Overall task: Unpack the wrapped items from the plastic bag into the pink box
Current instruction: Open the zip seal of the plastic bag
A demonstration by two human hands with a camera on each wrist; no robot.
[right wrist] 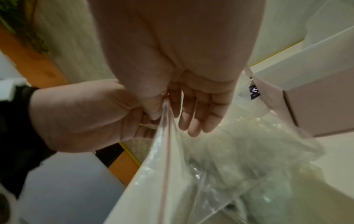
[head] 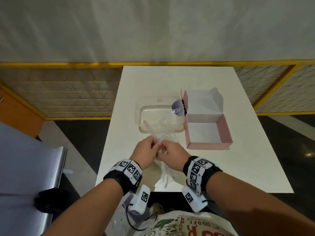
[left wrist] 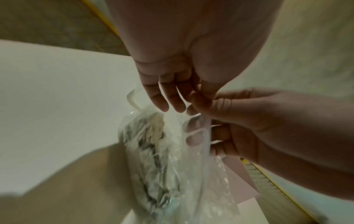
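A clear zip-top plastic bag (head: 164, 172) hangs over the white table's near edge, held up by both hands at its sealed top. My left hand (head: 150, 146) pinches the zip strip from the left and my right hand (head: 167, 150) pinches it from the right, knuckles almost touching. In the left wrist view the left hand (left wrist: 199, 97) meets the right hand (left wrist: 229, 121) above the bag (left wrist: 172, 174), with crumpled wrapped items (left wrist: 149, 144) inside. From the right wrist, the right hand (right wrist: 162, 109) grips the bag (right wrist: 220, 166) along its red zip line. The pink box (head: 209, 145) stands open to the right, lid upright.
A clear plastic container (head: 153, 106) with a purple round label (head: 177, 108) sits behind the hands, touching the pink box's left side. The white table (head: 252, 159) is narrow; a grey surface (head: 25, 159) lies left, and a yellow-framed mesh panel (head: 59, 92) stands behind.
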